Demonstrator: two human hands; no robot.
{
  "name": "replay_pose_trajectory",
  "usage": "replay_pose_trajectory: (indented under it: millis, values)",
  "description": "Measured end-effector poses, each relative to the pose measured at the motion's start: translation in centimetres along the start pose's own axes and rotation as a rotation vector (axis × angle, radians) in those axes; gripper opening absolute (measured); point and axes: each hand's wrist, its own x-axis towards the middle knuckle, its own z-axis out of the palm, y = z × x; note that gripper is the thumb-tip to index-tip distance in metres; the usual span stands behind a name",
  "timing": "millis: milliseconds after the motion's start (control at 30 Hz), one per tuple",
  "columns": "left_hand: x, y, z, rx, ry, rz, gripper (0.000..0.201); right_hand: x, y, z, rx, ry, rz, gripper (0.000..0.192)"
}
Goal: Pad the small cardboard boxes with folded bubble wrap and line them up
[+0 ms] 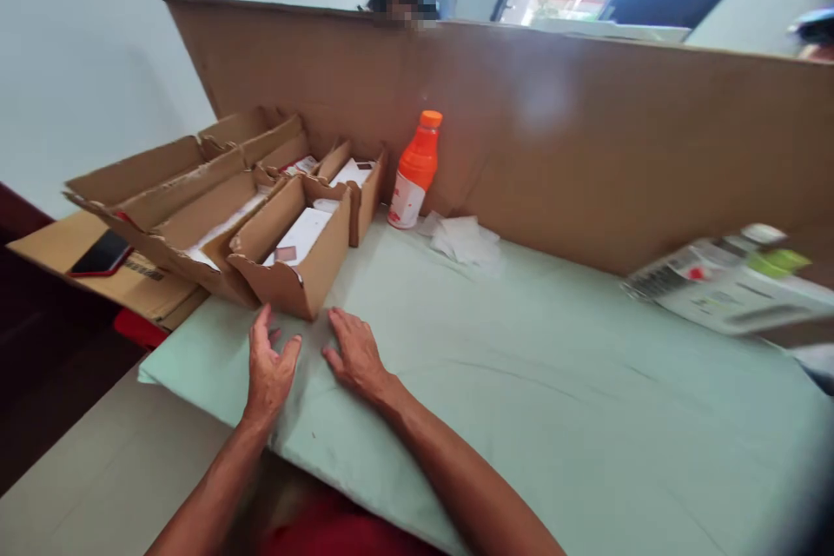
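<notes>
At the lower left of the frame, both hands lie flat on the pale green cloth [521, 382], fingers loosely spread and grasping nothing: left hand [268, 369], right hand [355, 356]. Just above them sits an open cardboard box [293, 252] holding white packets; its contents are hard to make out.

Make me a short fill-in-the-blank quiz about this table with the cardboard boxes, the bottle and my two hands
1. The bottle by the cardboard wall has an ____ cap.
2. The left hand and the right hand rest on the pale ____ cloth.
3. The phone with the red edge lies on flat ____, left of the open boxes.

Missing words: orange; green; cardboard
</notes>
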Motion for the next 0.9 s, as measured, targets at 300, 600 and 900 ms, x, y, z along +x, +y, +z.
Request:
replay_pose_trajectory:
  millis: [300,600,900]
  values:
    - [-3.1,0.0,0.4,0.399,-0.257,0.360,0.037,-6.6,-0.7,-0.2,-0.237,0.003,-0.162,0.048]
    - [-2.0,-0.8,0.0,0.437,-0.265,0.339,0.034,-11.2,2.7,-4.0,-0.400,0.043,0.176,0.050]
    - [-0.9,-1.1,-0.1,0.504,-0.301,0.379,0.029,-13.4,3.5,-5.7,-0.361,-0.030,0.209,0.054]
